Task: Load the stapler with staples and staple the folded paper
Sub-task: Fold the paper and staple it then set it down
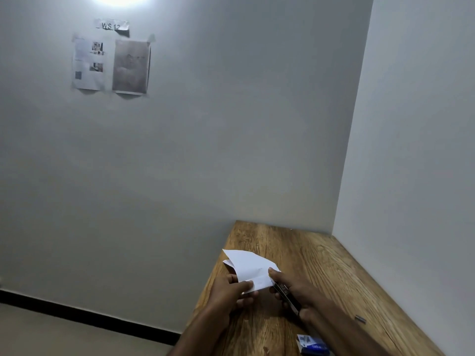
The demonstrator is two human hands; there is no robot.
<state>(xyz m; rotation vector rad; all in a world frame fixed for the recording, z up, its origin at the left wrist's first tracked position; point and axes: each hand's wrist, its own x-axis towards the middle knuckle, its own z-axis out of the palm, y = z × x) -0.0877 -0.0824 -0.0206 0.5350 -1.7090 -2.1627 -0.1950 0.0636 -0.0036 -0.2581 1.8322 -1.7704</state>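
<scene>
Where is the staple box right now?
In the head view, the blue staple box lies on the wooden table at the bottom edge, near the right forearm.

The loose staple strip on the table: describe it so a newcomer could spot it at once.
Start at the wooden table in the room's corner and follow its right side toward the camera. Just beyond the right hand lies the staple strip, alone on bare wood: a short grey metal bar, unlike the blue staple box nearer the camera.

You have a wood-grain tabletop (321, 255) at the lower right of the frame, set into the wall corner. On it lie a blue box (311, 344) at the bottom edge and a staple strip (360, 319) further right.
</scene>
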